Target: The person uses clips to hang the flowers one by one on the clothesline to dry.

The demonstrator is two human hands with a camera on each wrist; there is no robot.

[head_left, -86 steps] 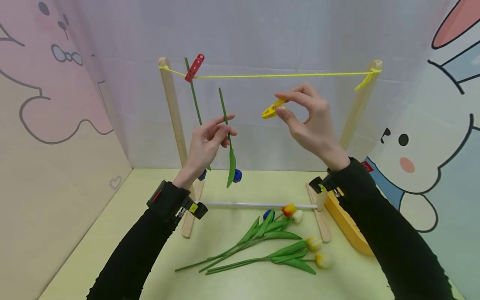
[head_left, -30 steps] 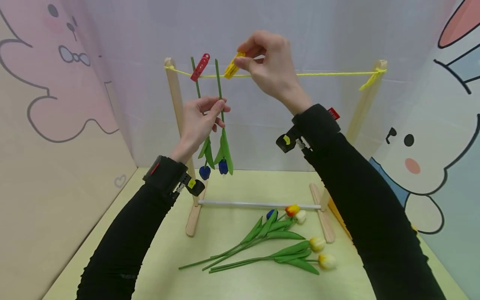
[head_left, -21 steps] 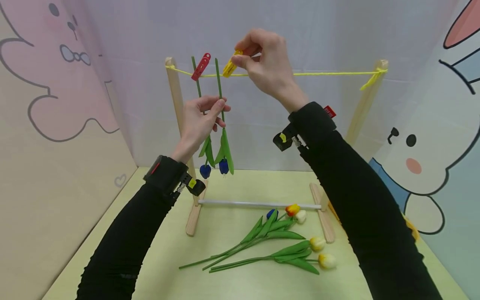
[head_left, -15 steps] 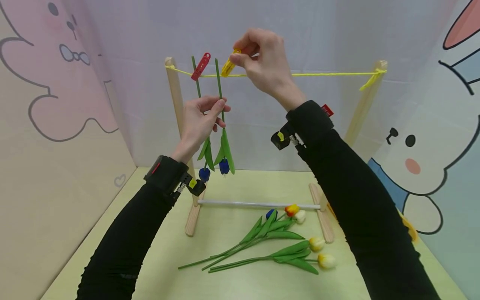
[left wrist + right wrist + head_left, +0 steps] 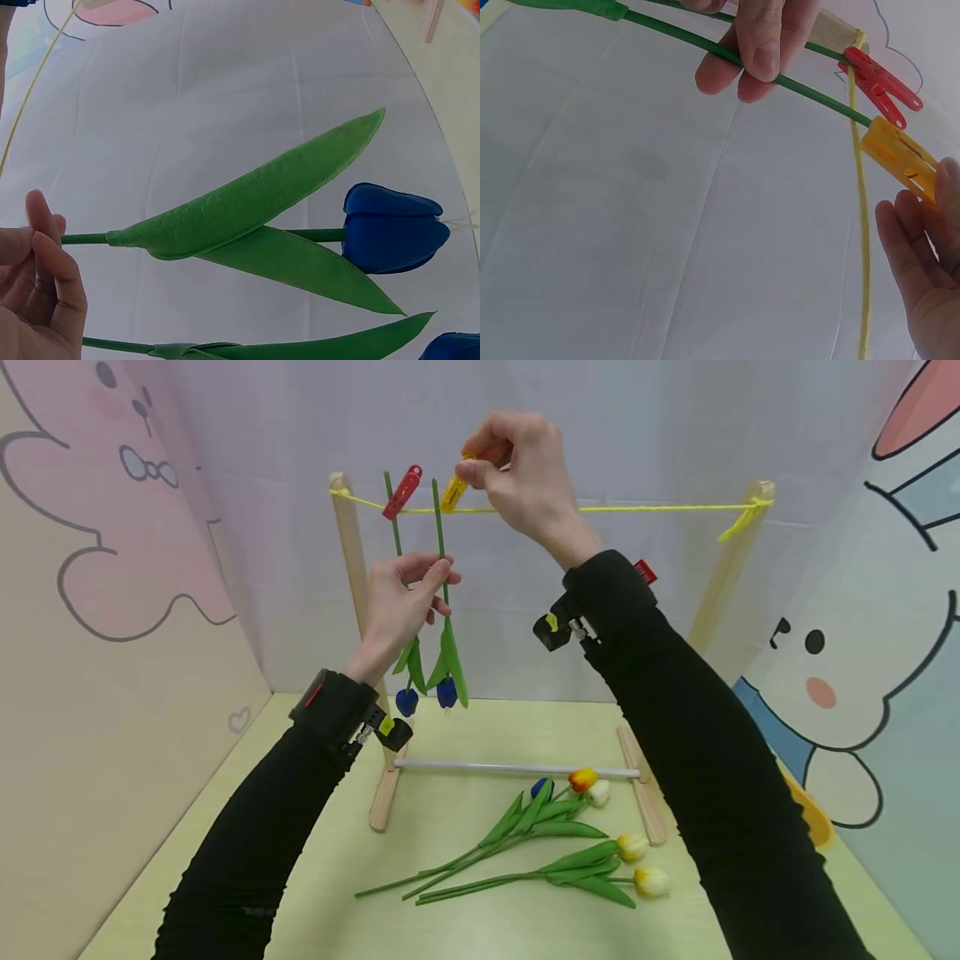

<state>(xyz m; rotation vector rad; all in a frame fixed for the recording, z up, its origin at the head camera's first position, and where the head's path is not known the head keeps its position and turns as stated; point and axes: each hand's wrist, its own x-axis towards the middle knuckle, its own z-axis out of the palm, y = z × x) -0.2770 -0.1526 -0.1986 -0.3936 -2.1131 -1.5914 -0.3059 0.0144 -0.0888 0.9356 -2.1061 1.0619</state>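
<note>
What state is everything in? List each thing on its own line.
Line, tied to both posts
Hung tulip, upside down, clipped
Red clip, shut on line and hung tulip
Held tulip, upside down, pinched in left hand
Yellow clip, pinched in right hand at the line; its bite unclear
Loose tulips, lying on table
Bin, partly hidden, contents unseen
</note>
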